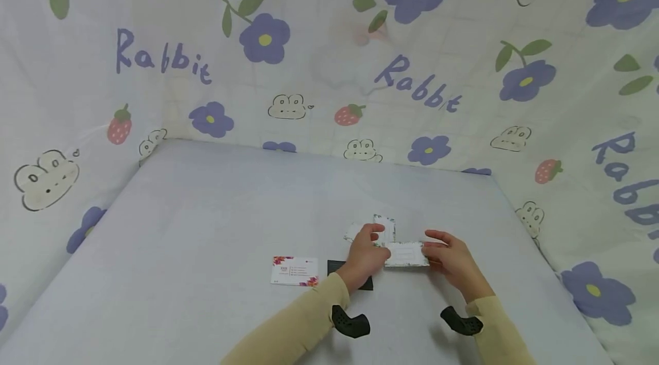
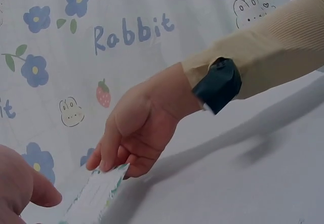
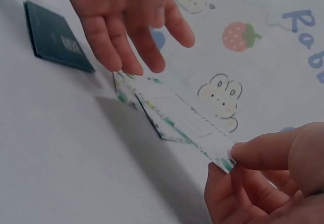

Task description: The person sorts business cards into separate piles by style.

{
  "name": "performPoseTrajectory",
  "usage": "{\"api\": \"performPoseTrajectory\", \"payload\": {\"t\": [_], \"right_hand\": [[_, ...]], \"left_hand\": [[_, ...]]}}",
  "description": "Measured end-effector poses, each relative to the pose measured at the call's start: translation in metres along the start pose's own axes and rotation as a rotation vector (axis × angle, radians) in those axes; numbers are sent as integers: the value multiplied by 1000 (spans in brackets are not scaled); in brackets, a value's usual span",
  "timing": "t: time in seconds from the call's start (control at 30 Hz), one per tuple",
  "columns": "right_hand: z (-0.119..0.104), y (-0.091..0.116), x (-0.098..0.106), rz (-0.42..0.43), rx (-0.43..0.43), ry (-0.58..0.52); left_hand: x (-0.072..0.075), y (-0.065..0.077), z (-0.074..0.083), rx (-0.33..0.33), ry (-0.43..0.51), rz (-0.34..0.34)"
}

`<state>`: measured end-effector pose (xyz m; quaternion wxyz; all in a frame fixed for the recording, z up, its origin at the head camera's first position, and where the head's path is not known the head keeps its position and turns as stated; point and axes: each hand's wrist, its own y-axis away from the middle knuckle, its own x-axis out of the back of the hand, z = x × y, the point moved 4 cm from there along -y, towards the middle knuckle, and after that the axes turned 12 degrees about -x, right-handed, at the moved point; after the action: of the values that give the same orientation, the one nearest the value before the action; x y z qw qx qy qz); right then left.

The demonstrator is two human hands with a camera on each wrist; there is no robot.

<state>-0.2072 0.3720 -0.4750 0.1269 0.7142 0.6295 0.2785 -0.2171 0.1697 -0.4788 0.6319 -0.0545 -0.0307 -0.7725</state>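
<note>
My right hand [image 1: 455, 262] pinches one end of a white card with a green leafy border [image 1: 407, 254] between thumb and fingers. At the card's other end is my left hand [image 1: 364, 256], its fingers extended and fingertips close to that edge in the right wrist view. A second leafy-edged card [image 3: 169, 134] shows partly beneath the held one; whether the left fingers touch it is unclear. Just beyond the left hand lie another leafy white card [image 1: 386, 227] and a pale card [image 1: 352, 231], partly covered by that hand.
A white card with red and purple flowers [image 1: 294, 271] lies left of the hands. Beside it a dark stack of cards [image 1: 366, 285] is partly hidden under the left wrist. Patterned cloth walls [image 1: 309, 79] surround the white tabletop [image 1: 206, 216] at the back and sides.
</note>
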Motion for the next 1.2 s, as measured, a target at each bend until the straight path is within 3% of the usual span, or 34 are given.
{"api": "performPoseTrajectory", "payload": {"t": [0.17, 0.3, 0.6, 0.93, 1.2], "right_hand": [[7, 14, -4, -78, 13, -95], [14, 24, -6, -87, 24, -98], [27, 37, -6, -39, 20, -56], [28, 38, -6, -9, 28, -25], [27, 33, -6, 76, 48, 85]], "left_hand": [[9, 3, 0, -26, -2, 11], [12, 6, -3, -37, 40, -14], [9, 10, -5, -68, 18, -87], [8, 10, -10, -43, -18, -83], [7, 10, -13, -60, -68, -87]]}}
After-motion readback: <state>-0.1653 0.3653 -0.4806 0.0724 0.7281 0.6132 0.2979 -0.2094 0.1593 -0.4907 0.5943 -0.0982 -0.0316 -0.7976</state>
